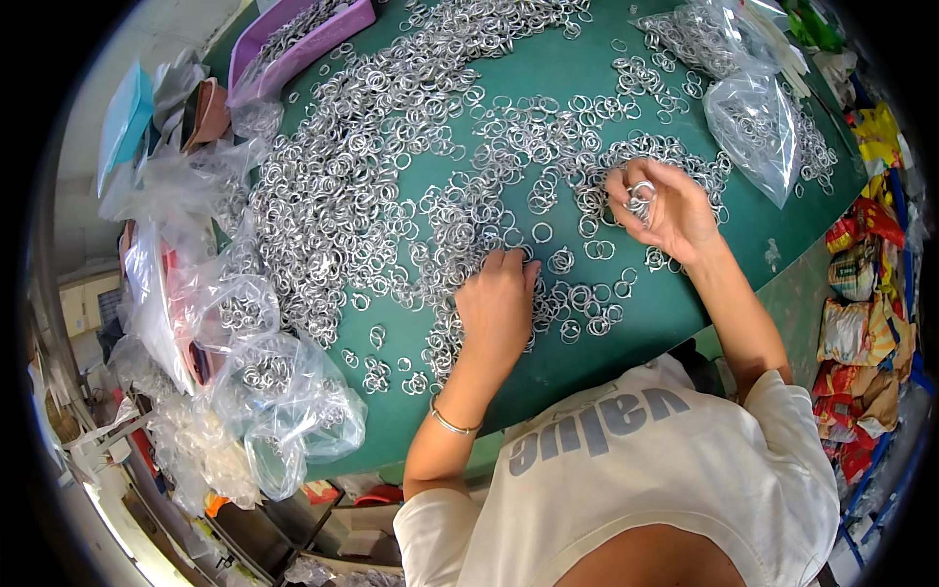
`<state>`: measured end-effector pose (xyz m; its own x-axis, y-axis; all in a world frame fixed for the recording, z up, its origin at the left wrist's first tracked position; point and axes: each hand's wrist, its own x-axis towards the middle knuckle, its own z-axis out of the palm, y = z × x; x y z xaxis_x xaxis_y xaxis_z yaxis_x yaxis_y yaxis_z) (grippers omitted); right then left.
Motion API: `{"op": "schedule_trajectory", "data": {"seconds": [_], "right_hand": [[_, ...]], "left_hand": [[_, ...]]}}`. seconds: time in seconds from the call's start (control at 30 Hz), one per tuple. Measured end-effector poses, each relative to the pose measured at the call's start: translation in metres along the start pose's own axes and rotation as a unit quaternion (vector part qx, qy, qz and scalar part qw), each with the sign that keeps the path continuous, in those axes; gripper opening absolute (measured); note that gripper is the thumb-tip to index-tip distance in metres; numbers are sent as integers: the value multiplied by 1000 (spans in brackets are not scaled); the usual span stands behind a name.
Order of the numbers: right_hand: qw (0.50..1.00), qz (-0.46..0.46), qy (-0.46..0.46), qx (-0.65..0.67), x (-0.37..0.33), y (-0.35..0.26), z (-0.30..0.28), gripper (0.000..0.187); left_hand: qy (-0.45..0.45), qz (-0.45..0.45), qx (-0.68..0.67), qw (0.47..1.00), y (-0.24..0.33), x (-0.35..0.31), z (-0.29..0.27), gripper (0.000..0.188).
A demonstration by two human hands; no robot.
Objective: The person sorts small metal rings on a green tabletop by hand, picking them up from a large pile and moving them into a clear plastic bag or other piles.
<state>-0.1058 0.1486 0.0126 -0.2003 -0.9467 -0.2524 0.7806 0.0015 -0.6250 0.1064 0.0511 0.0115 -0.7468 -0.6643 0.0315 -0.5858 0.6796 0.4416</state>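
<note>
Silver metal rings (pixel 333 186) lie in heaps across the green tabletop (pixel 636 303). My right hand (pixel 675 210) is raised over a smaller heap of rings (pixel 665 149) on the right, its fingers curled around a few metal rings (pixel 641 196). At the near edge of the middle heap (pixel 460 230), my left hand (pixel 496 303) reaches down with bent fingers among the rings. Its fingertips are partly hidden, so what they pinch cannot be made out. More loose rings (pixel 587 303) lie between the two hands.
A purple bin (pixel 303 49) of rings stands at the far left. Clear plastic bags with rings (pixel 284 382) crowd the left edge; another bag (pixel 753 127) lies at the far right. Colourful packages (pixel 851 323) are stacked beyond the table's right edge.
</note>
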Motion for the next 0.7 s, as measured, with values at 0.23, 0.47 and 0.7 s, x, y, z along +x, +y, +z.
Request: {"op": "schedule_trajectory", "data": {"seconds": [0.23, 0.47, 0.7], "right_hand": [[949, -24, 24, -313, -10, 3, 8, 9], [527, -167, 41, -832, -6, 27, 13, 16], [524, -158, 251, -798, -11, -3, 9, 15]], "left_hand": [[15, -9, -37, 999, -2, 2, 5, 8], [-68, -184, -577, 793, -10, 7, -7, 9], [-133, -242, -694, 665, -12, 3, -14, 7]]}}
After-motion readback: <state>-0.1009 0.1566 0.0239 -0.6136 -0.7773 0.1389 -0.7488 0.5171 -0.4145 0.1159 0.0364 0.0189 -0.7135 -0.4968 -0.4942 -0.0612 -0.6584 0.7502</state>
